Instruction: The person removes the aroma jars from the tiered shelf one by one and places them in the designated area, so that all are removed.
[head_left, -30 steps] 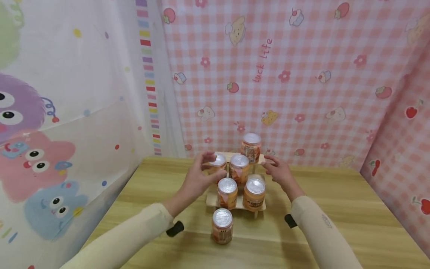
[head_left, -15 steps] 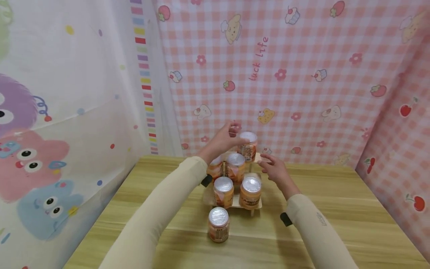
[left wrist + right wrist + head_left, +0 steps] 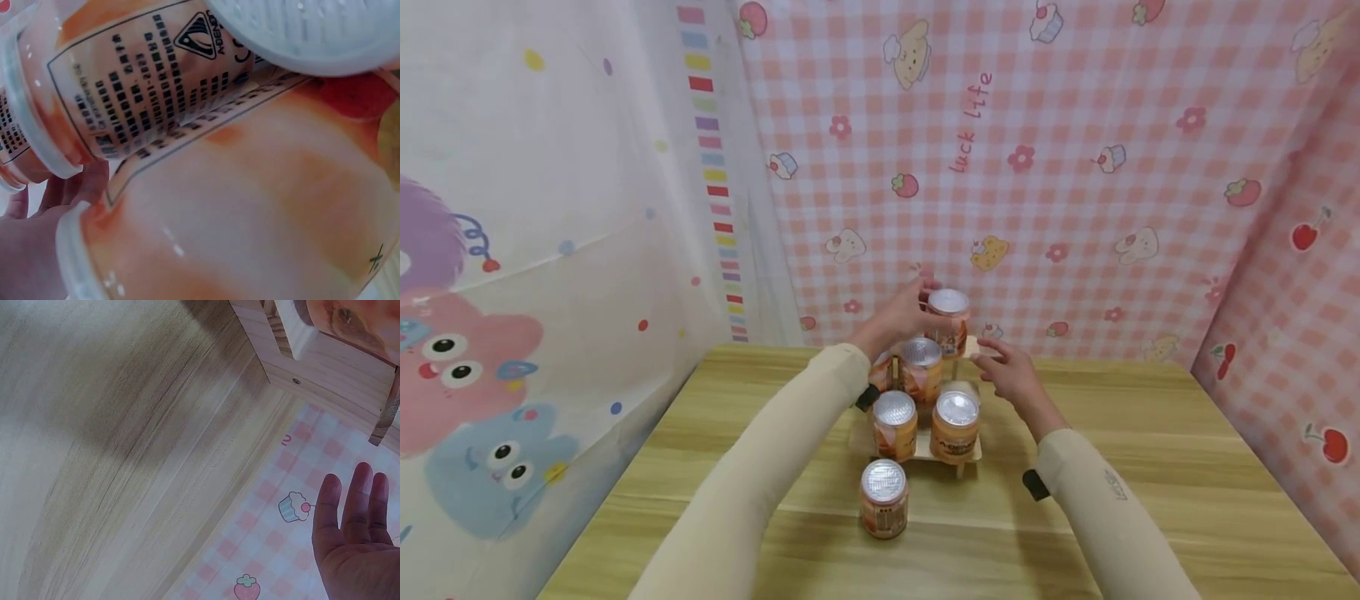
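My left hand (image 3: 898, 318) grips the orange-labelled can (image 3: 949, 302) on the top step of a small wooden tiered stand (image 3: 972, 346), thumb across its front and fingers behind. In the left wrist view, the fingers of that hand (image 3: 40, 225) show past large, close cans. My right hand (image 3: 1011, 375) is at the right end of the top step; the right wrist view has its fingers (image 3: 357, 500) extended with nothing between them. Lower on the stand are a middle can (image 3: 921, 371), one partly hidden by the left wrist, and two front cans (image 3: 895, 427).
A single can (image 3: 884, 500) with a silver lid stands upright on the wood-grain table (image 3: 1112, 483) before the stand. Behind hangs a pink checked cloth (image 3: 865, 108); a white cartoon-printed cloth (image 3: 587, 350) covers the left side.
My left hand has moved up and right from the left middle can to the top can and now grips it. The right hand stays by the top step's right end; the head view shifts slightly.
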### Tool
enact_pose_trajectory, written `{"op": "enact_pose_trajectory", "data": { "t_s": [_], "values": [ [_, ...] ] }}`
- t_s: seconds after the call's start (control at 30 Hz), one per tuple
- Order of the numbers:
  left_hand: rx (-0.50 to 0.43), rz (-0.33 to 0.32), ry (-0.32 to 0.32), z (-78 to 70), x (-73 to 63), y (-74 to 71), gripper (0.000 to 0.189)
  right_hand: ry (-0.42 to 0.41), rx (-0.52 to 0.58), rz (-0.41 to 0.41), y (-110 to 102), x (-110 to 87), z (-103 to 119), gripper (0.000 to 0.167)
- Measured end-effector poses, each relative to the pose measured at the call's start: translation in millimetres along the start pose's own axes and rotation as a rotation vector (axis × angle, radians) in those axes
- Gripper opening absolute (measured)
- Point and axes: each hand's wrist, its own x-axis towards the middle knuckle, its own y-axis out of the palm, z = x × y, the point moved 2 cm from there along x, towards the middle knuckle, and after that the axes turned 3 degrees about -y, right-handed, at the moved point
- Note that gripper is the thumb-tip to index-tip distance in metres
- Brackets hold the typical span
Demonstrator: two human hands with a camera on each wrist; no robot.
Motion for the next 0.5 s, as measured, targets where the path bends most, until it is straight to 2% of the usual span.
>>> {"op": "enact_pose_trajectory", "data": {
  "t_s": [0.17,0.27,0.5],
  "values": [
    [0.029,-0.032,0.014,-0.1,1.7,1.3,0.069,0.016,0.011,0.001,0,0.7,1,0.053],
    [0.048,-0.056,0.045,-3.2,1.3,-0.6,0.066,0.014,0.016,0.004,0,0.8,1,0.052],
    [0.01,-0.151,0.151,-24.5,-8.9,-22.6,0.068,-0.029,-0.009,0.021,0,0.2,4,0.052]
  ]
}}
